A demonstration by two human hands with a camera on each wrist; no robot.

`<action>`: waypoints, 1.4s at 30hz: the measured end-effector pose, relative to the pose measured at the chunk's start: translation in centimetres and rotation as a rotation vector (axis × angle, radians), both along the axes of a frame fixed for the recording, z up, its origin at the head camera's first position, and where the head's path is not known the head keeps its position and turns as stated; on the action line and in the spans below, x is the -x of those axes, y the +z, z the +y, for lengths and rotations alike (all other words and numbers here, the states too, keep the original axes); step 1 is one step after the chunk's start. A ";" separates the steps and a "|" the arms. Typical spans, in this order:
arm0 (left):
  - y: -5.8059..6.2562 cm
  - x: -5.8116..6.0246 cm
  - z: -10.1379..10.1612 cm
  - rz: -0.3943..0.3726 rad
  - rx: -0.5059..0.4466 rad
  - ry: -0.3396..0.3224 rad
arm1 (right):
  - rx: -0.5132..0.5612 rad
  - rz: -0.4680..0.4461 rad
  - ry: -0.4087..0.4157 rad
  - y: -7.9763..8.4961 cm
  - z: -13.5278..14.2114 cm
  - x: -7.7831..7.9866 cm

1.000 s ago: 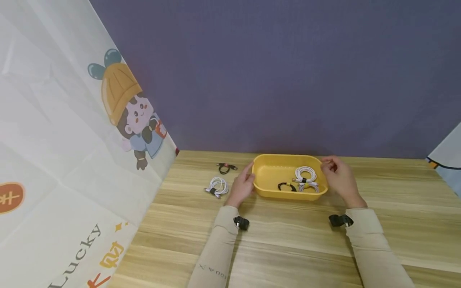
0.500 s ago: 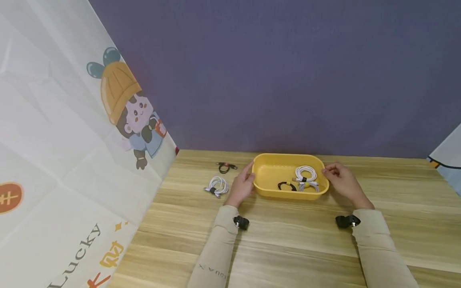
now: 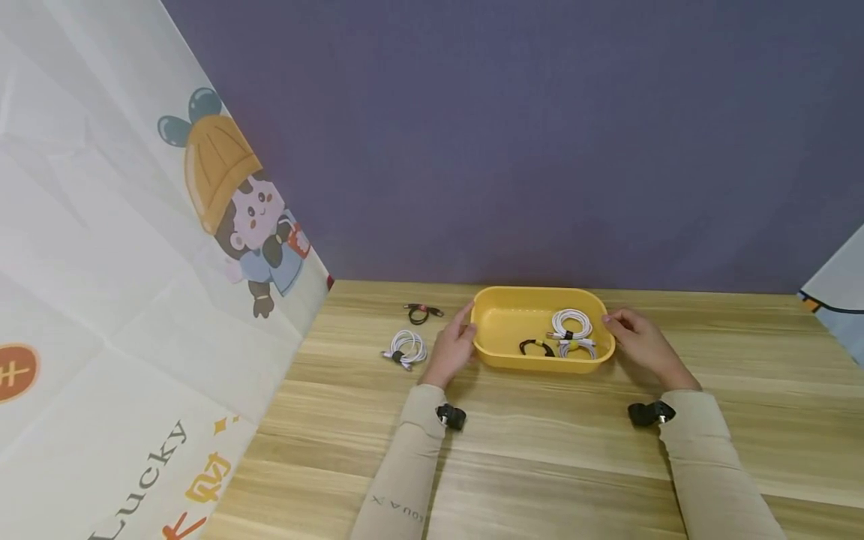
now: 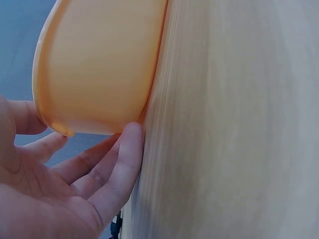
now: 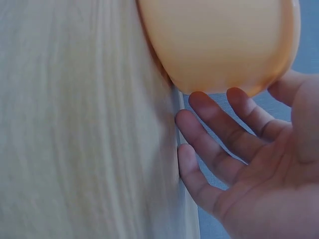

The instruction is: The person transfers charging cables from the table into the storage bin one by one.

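Observation:
A yellow plastic basket (image 3: 509, 364) sits on the table near its back edge. Coiled inside, toward its right end, are a white cable (image 3: 563, 318), a pale cable (image 3: 586, 344) and a small black cable (image 3: 529, 344). My left hand (image 3: 451, 352) holds the basket's left end, thumb at the rim and fingertips against the outer wall in the left wrist view. At the opposite end my right hand (image 3: 644, 349) holds the rim with its thumb. In the right wrist view its index and middle fingertips meet the outer wall, while the other fingers spread below.
Left of the basket lie a coiled white cable (image 3: 417, 345) with a black tie and a black cable (image 3: 420, 318) with a red tie. A dark blue-purple panel (image 3: 540, 150) stands behind the wood-grain table (image 3: 540, 450). A printed white sheet (image 3: 101, 225) borders the left side.
My right hand has lowered slightly and shifted outward, with its thumb settling on the basket's right rim. The left hand, basket and cables have stayed in place.

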State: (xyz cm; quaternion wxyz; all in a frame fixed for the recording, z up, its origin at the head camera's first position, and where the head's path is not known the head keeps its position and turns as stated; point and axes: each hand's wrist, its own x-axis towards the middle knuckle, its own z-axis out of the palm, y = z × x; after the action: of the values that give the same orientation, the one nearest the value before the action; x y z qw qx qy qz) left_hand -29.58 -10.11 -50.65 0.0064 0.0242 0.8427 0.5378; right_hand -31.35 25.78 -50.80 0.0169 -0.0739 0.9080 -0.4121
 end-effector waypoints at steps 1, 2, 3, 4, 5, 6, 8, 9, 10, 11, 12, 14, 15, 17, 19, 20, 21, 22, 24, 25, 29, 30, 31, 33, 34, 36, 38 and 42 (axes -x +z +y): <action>0.0 0.0 0.0 0.000 -0.001 0.000 | -0.001 -0.001 0.002 0.0 0.0 0.0; 0.0 0.0 0.0 0.000 -0.001 0.000 | 0.001 0.001 0.003 0.0 0.0 0.0; 0.0 0.0 0.0 0.001 -0.001 0.001 | 0.002 0.001 0.005 -0.1 0.0 0.1; 0.1 0.0 0.0 0.001 -0.002 0.001 | 0.003 0.003 0.006 -0.1 0.1 0.1; 0.1 0.0 0.1 -0.001 -0.003 0.003 | 0.003 0.001 0.007 -0.1 0.1 0.1; 0.1 0.0 0.1 -0.002 -0.003 0.003 | 0.002 0.000 0.008 -0.1 0.1 0.1; 0.1 0.0 0.1 -0.004 -0.004 0.005 | -0.003 -0.009 0.010 -0.1 0.1 0.0; 0.1 -0.1 0.1 -0.005 -0.003 0.005 | -0.005 -0.018 0.014 -0.1 0.1 0.0; 0.1 -0.1 0.1 -0.006 -0.003 0.006 | -0.006 -0.026 0.017 -0.1 0.1 0.0; 0.1 -0.1 0.1 -0.006 -0.002 0.006 | -0.008 -0.034 0.020 -0.1 0.2 0.0; 0.1 -0.1 0.1 -0.005 -0.004 0.005 | -0.008 -0.040 0.024 -0.1 0.2 0.0; 0.1 -0.1 0.1 -0.003 -0.008 0.004 | -0.009 -0.053 0.029 -0.1 0.2 0.0; 0.1 -0.1 0.1 -0.002 -0.008 0.004 | -0.004 -0.057 0.030 -0.1 0.2 0.0; 0.1 -0.1 0.1 0.001 -0.009 0.004 | 0.000 -0.061 0.028 -0.1 0.2 -0.1; 0.2 -0.2 0.1 0.003 -0.009 0.003 | 0.004 -0.065 0.027 0.0 0.2 -0.1; 0.2 -0.2 0.1 0.004 -0.007 0.002 | 0.006 -0.068 0.024 0.0 0.1 -0.1; 0.2 -0.2 0.1 0.005 -0.004 0.001 | 0.009 -0.071 0.023 0.0 0.1 -0.2; 0.2 -0.1 0.1 0.005 -0.003 -0.001 | 0.008 -0.074 0.023 0.0 0.1 -0.2; 0.3 -0.1 0.0 0.009 0.003 -0.005 | 0.006 -0.078 0.021 0.0 0.1 -0.1; 0.4 -0.1 0.0 0.015 0.010 -0.003 | 0.002 -0.079 0.021 0.0 0.2 -0.1; 1.1 0.0 -0.3 0.057 0.044 0.022 | -0.005 -0.087 0.018 0.1 0.2 0.0; 1.4 -0.1 -0.4 0.068 0.037 0.032 | -0.005 -0.089 0.017 0.1 0.2 0.0; 1.6 0.0 -0.6 0.086 0.036 0.043 | -0.007 -0.092 0.018 0.1 0.2 0.0; 2.0 0.0 -0.9 0.127 0.034 0.059 | -0.003 -0.095 0.015 0.1 0.2 0.0; 2.3 0.1 -1.2 0.144 0.022 0.065 | -0.003 -0.096 0.014 0.1 0.2 0.0; 2.6 0.1 -1.7 0.174 0.009 0.083 | -0.001 -0.101 0.012 0.1 0.2 0.0; 2.8 0.2 -2.4 0.197 0.000 0.105 | 0.004 -0.104 0.011 0.1 0.2 0.0; 3.2 0.2 -3.8 0.206 -0.077 0.152 | 0.008 -0.109 0.012 0.0 0.3 0.0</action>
State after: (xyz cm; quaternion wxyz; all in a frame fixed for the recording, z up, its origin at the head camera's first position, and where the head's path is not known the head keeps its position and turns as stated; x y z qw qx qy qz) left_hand -29.77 -13.89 -47.48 -0.1220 0.0154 0.8171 0.5632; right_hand -31.38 26.09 -50.80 0.0687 -0.0570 0.9037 -0.4188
